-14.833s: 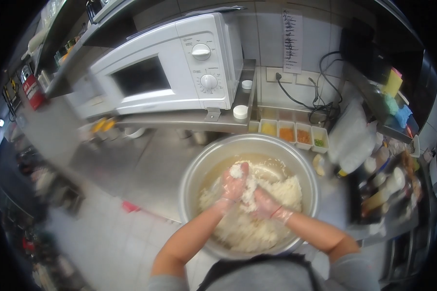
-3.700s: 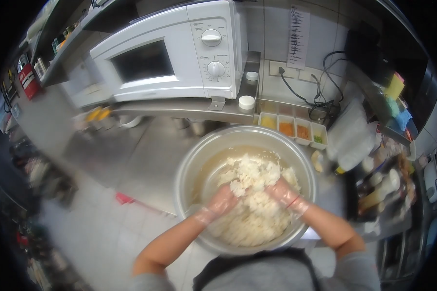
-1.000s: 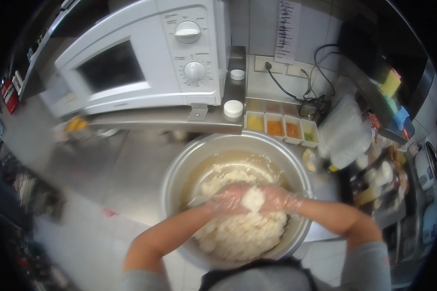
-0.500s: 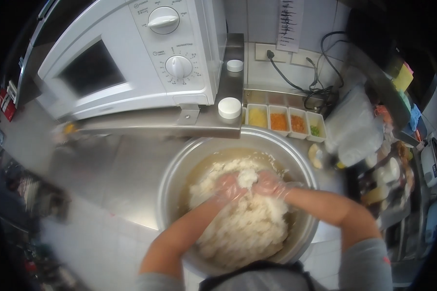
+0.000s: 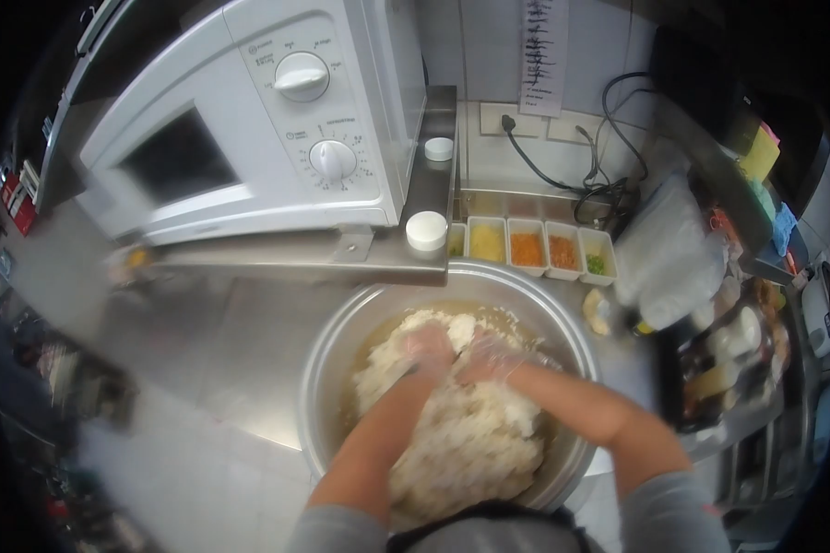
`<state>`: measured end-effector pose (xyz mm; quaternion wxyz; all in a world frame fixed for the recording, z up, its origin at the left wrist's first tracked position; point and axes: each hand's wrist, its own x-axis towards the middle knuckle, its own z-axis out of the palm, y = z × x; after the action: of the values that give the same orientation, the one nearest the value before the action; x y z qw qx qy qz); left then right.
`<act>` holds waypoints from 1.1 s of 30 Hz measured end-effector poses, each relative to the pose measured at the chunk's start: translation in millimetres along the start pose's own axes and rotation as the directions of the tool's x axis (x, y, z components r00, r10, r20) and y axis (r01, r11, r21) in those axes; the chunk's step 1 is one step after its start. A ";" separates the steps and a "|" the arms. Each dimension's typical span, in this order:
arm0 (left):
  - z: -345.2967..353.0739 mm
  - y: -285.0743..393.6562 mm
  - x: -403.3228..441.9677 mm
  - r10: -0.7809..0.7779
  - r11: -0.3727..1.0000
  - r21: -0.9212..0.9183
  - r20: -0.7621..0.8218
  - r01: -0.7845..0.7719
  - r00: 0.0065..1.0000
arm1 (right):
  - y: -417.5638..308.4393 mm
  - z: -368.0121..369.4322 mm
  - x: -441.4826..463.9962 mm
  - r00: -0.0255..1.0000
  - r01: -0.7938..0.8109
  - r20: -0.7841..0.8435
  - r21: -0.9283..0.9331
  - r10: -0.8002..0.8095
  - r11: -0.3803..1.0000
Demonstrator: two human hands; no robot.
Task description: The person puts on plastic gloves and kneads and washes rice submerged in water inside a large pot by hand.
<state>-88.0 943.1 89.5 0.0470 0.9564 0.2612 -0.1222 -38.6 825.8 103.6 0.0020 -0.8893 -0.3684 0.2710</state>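
Observation:
A wide metal pot [image 5: 315, 387] holds a large heap of white cooked rice [image 5: 475, 442], with cloudy liquid showing around its far edge. My left hand [image 5: 429, 348], in a clear plastic glove, is closed on rice at the far half of the heap. Close beside it, my right hand [image 5: 489, 358], gloved too, grips rice from the other side. A pale clump of rice shows between and just beyond the hands. The fingertips of both are partly buried, so their exact grip is hidden.
A white microwave [image 5: 277, 120] stands on a metal shelf [image 5: 295, 263] to the left. Small white tubs [image 5: 526, 249] of chopped ingredients line the wall behind the pot. Plastic bags [image 5: 669, 263] lie at right; a power cord [image 5: 549, 166] hangs from the outlet.
Both hands have sunk lower into the rice and the clump held up between them is less raised. The view has tilted slightly, so the surroundings sit lower.

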 end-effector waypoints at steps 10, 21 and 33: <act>15.8 -49.2 -21.2 0.318 0.893 -0.361 0.078 -0.271 0.945 | 24.9 44.2 56.8 0.868 0.335 -0.367 -0.068 -0.336 0.940; -45.8 -90.1 -92.8 0.185 0.798 -0.572 -0.067 -0.190 0.980 | -4.2 28.2 46.2 0.950 0.212 -0.036 0.803 -0.310 0.557; -52.0 -87.7 -108.1 -0.075 0.516 -0.760 -0.500 -0.395 0.863 | -38.9 -34.2 -31.8 0.888 0.461 -0.413 0.804 -0.204 0.377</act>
<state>-212.1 973.7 165.3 0.4487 0.8316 0.1971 0.2614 -66.0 839.9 155.9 0.5644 -0.6874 -0.3413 0.3041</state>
